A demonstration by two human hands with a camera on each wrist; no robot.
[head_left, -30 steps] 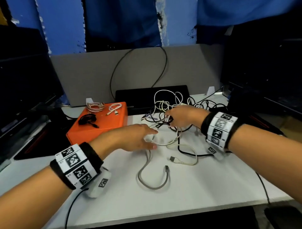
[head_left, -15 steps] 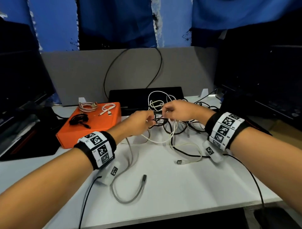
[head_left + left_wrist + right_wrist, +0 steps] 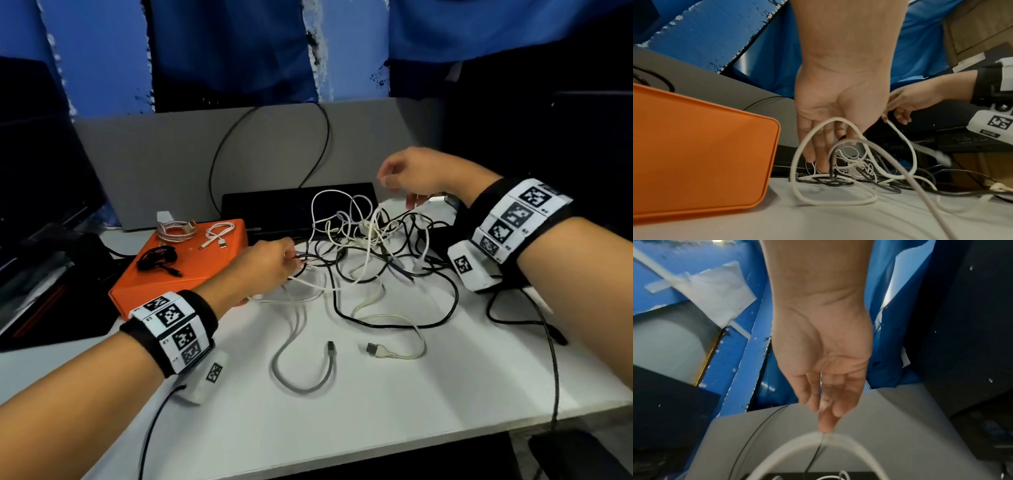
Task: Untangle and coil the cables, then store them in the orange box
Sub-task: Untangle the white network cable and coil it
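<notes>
The cable tangle [image 3: 359,246] lies at the bench's [image 3: 376,394] back edge, right of the orange box [image 3: 178,274]. The left hand [image 3: 267,263] pinches strands at its left side. The right hand [image 3: 421,171], raised above, pinches a white cable [image 3: 900,134] running down-left into the tangle.

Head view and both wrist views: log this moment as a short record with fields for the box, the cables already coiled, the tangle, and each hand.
box: orange box, closed, on the white table, left of the tangle
on the lid: three coiled cables: black, braided, white
tangle: black and white cables, still knotted, behind two loose ends
left hand: low at the tangle's left edge, fingers among the strands
right hand: raised above the tangle, pinching a white cable
stored: nothing visibly inside the box
</notes>
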